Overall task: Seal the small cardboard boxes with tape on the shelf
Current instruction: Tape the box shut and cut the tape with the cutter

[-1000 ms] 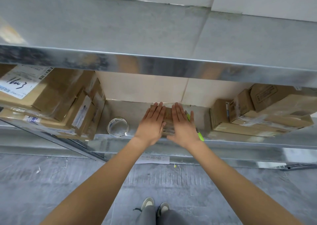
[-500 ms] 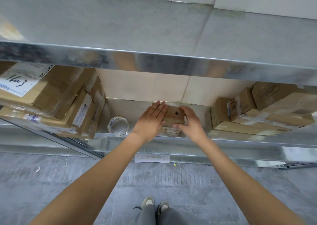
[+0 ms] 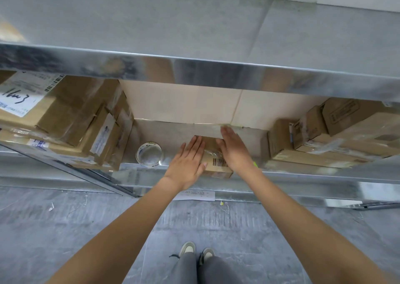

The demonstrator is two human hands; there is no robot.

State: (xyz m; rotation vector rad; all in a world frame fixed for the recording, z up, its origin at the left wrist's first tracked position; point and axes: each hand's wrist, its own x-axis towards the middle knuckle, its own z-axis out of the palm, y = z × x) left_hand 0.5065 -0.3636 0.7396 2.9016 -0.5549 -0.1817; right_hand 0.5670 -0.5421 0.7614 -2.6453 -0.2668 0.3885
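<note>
A small cardboard box (image 3: 213, 157) with a barcode label and clear tape across its top sits at the front edge of the metal shelf (image 3: 190, 130). My left hand (image 3: 187, 162) lies flat against the box's left side, fingers straight. My right hand (image 3: 233, 149) lies flat over the box's right part, its straight fingers reaching past the box toward the back wall. A roll of clear tape (image 3: 149, 153) stands on the shelf to the left of my left hand.
Stacked cardboard boxes (image 3: 65, 119) fill the shelf's left end and more boxes (image 3: 324, 140) fill its right end. An upper metal shelf (image 3: 194, 69) overhangs the work spot. A bit of a green marker (image 3: 255, 164) shows beside my right wrist. A paper slip (image 3: 194, 195) lies on the floor.
The box has been turned so that its barcode end faces me. My right hand went from gripping the box's corner to lying flat over its right part; my left hand stayed at its left.
</note>
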